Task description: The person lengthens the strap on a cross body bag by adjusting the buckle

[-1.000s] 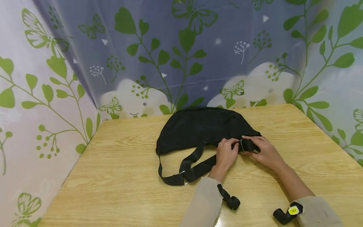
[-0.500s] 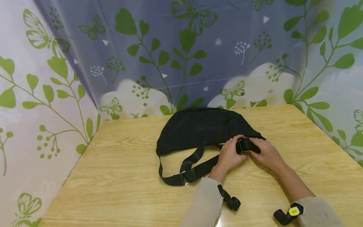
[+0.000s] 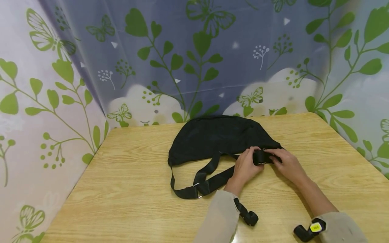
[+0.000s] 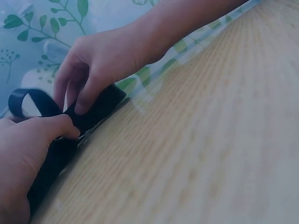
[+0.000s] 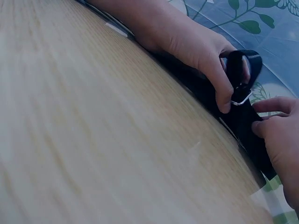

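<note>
A black waist bag (image 3: 212, 138) lies at the back of the table, its webbing strap (image 3: 220, 179) looped in front. My left hand (image 3: 245, 165) grips the strap near the bag's right end, thumb and fingers beside a metal slider buckle (image 5: 243, 100). From that buckle a short strap loop (image 5: 254, 60) stands up. Just to the right, my right hand (image 3: 287, 165) pinches the strap between thumb and fingers, as the left wrist view also shows. A second metal slider (image 3: 197, 190) sits on the strap's left part, lying on the wood.
The wooden table (image 3: 121, 175) runs back to a patterned curtain (image 3: 170, 60), which the bag's top edge meets. Black bands (image 3: 249, 216) hang at the sleeve cuffs, close above the table's front part.
My left hand has shifted right to the buckle. The strap loop has gone from the buckle's right side to its left. My right fingers now pinch the strap farther right.
</note>
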Action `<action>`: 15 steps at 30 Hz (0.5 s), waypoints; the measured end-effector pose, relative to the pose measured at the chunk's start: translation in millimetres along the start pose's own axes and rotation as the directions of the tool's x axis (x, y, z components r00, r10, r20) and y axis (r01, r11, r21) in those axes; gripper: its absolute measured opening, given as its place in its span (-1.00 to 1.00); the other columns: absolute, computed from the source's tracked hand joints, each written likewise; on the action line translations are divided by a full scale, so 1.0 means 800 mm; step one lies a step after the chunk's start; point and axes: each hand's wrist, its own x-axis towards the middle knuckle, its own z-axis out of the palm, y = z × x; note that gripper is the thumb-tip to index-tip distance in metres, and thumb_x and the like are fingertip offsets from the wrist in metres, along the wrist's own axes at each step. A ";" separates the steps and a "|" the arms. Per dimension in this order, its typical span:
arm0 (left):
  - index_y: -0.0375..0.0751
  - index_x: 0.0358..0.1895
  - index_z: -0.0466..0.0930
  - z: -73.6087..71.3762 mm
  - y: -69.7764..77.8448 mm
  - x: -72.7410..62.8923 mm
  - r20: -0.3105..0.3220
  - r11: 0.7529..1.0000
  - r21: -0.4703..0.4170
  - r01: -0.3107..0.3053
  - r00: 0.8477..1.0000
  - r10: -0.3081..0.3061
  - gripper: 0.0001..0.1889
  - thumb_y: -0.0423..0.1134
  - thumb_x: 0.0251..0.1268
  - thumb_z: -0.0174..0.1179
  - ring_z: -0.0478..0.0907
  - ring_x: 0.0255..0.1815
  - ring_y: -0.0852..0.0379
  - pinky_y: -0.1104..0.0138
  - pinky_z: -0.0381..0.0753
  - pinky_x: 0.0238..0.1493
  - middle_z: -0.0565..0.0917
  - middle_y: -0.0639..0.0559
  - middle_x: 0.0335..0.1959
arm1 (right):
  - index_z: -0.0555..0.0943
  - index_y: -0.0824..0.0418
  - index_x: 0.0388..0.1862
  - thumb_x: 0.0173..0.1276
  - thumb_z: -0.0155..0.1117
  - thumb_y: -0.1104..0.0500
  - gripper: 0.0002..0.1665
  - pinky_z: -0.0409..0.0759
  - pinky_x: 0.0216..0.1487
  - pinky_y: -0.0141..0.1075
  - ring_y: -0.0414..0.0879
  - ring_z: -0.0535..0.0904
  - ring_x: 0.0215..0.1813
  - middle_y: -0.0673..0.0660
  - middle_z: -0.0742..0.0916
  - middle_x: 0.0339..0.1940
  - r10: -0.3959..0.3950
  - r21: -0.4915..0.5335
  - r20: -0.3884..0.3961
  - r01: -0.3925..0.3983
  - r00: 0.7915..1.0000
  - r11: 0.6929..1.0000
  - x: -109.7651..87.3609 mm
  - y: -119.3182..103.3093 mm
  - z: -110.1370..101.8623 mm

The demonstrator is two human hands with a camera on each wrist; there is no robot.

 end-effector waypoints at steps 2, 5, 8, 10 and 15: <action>0.03 0.10 0.37 0.001 0.001 0.001 0.000 0.999 -0.025 0.023 1.000 -0.023 -0.43 -0.17 -0.03 0.39 0.50 -0.25 0.22 0.44 0.41 -0.17 0.53 0.12 -0.19 | 0.63 0.32 -0.17 -0.08 0.33 0.59 -0.57 0.44 -0.17 -0.13 0.10 0.57 -0.19 0.20 0.66 -0.28 0.009 0.009 -0.015 -0.009 1.000 1.000 0.001 -0.001 0.000; 0.04 0.04 0.37 0.002 0.001 0.002 0.005 0.994 -0.083 0.072 0.997 -0.072 -0.44 -0.20 -0.07 0.42 0.49 -0.27 0.21 0.42 0.42 -0.23 0.52 0.13 -0.22 | 0.64 0.30 -0.21 -0.07 0.29 0.62 -0.58 0.43 -0.19 -0.17 0.07 0.57 -0.23 0.17 0.67 -0.32 0.016 0.021 -0.033 -0.015 0.999 1.000 0.002 -0.001 0.000; 0.06 0.01 0.38 0.002 0.002 0.002 0.008 0.986 -0.123 0.110 0.994 -0.110 -0.46 -0.22 -0.08 0.43 0.49 -0.27 0.20 0.41 0.43 -0.25 0.52 0.14 -0.22 | 0.65 0.29 -0.24 -0.07 0.27 0.64 -0.57 0.42 -0.20 -0.17 0.07 0.57 -0.25 0.16 0.67 -0.34 0.026 0.028 -0.044 -0.025 0.999 0.999 0.003 0.000 -0.001; 0.06 0.00 0.38 0.002 0.003 0.001 0.002 0.984 -0.136 0.113 0.994 -0.114 -0.46 -0.23 -0.09 0.43 0.49 -0.27 0.18 0.41 0.43 -0.28 0.52 0.13 -0.22 | 0.66 0.28 -0.26 -0.08 0.28 0.64 -0.58 0.43 -0.20 -0.15 0.08 0.57 -0.25 0.16 0.68 -0.36 0.036 0.029 -0.051 -0.035 0.998 0.999 0.003 0.002 -0.001; 0.05 -0.04 0.38 0.004 0.001 0.002 -0.026 0.982 -0.150 0.114 0.993 -0.120 -0.46 -0.24 -0.13 0.45 0.49 -0.29 0.21 0.43 0.43 -0.30 0.52 0.14 -0.22 | 0.66 0.29 -0.30 -0.06 0.27 0.63 -0.63 0.44 -0.27 -0.05 0.12 0.55 -0.34 0.20 0.69 -0.38 0.096 -0.028 -0.077 -0.099 0.992 0.995 0.003 0.003 -0.002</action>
